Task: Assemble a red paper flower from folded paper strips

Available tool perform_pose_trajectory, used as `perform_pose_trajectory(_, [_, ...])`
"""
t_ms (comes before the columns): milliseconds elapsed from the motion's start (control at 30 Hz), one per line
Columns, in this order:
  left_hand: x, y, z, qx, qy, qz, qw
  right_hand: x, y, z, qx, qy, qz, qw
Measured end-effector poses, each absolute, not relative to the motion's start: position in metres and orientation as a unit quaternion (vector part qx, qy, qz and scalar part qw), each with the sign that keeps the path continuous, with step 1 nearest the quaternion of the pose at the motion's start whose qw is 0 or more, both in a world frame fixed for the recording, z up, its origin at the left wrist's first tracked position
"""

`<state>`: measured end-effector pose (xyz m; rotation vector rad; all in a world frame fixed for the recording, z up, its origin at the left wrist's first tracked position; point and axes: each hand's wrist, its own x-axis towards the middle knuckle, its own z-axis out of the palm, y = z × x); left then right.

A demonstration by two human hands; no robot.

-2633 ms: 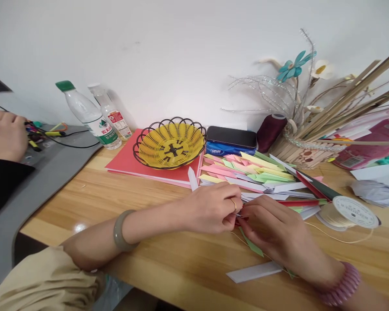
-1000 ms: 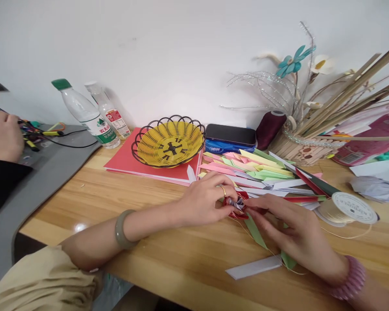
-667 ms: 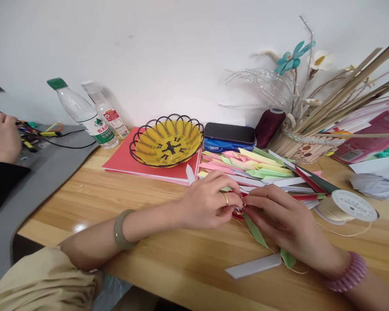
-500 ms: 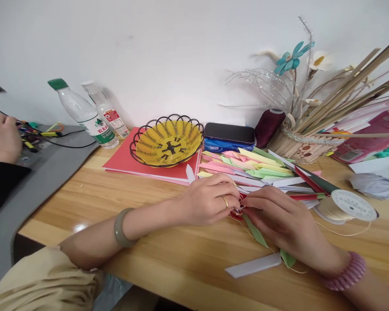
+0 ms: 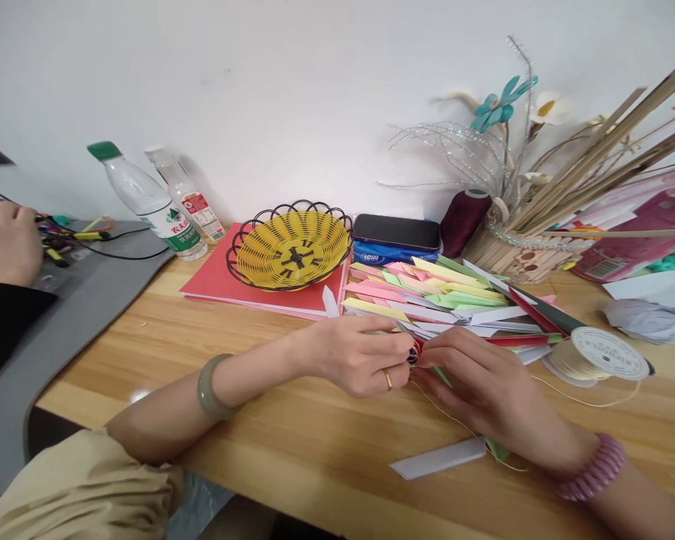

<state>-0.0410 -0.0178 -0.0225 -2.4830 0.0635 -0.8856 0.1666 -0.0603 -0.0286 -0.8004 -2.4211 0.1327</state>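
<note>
My left hand [image 5: 360, 358] and my right hand [image 5: 487, 382] meet fingertip to fingertip above the table. Both pinch a small red paper piece [image 5: 418, 346], mostly hidden by the fingers. Cream thread [image 5: 444, 411] runs out from under the fingertips and passes below my right hand. A green paper strip [image 5: 499, 450] peeks out beneath the right wrist. Nearby lies a loose white folded strip [image 5: 439, 459]. Just beyond the hands is a pile of folded paper strips [image 5: 427, 289] in pink, yellow, green and white.
A thread spool [image 5: 596, 356] stands at right. Behind are a yellow woven basket [image 5: 292, 247] on red paper [image 5: 202, 277], a phone [image 5: 397, 231], a maroon thread cone [image 5: 464, 221] and a stick-covered flower pot [image 5: 517, 251]. Two bottles [image 5: 172, 225] and another person's hand [image 5: 5, 244] are at left.
My fingers have shifted slightly around the small piece, and the left hand has turned a little. The green strip below the fingertips is now mostly covered by my right hand.
</note>
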Motion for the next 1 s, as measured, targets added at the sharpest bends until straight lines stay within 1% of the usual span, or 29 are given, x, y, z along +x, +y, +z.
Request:
perform_pose_trajectory(167, [-0.0449,-0.0181,-0.0282,-0.91,0.039,-0.315,0.267,0.1642,-0.0623,-0.0284,-0.309,-0.903,0.06,0.294])
perform_pose_trajectory(433, [-0.0426,-0.0175,-0.0305,-0.873,0.026,-0.367,0.32,0.1633,-0.0635,-0.0287,-0.31,-0.889,0.095,0.324])
perform_pose_trajectory(667, [-0.0438,-0.016,-0.0292,-0.894,0.017,-0.343,0.286,0.1632,-0.0649,-0.032,-0.323,-0.893,0.094,0.299])
perform_pose_trajectory(867, [-0.0389,-0.0187,-0.0289,-0.893,-0.014,-0.371,0.254,0.1625,-0.0666,-0.0281,-0.32,-0.896,0.074,0.297])
perform_pose_trajectory(1000, [-0.0352,-0.0198,-0.0301,-0.886,-0.057,-0.401,0.225,0.1617,-0.0656,-0.027,-0.321,-0.892,0.092,0.305])
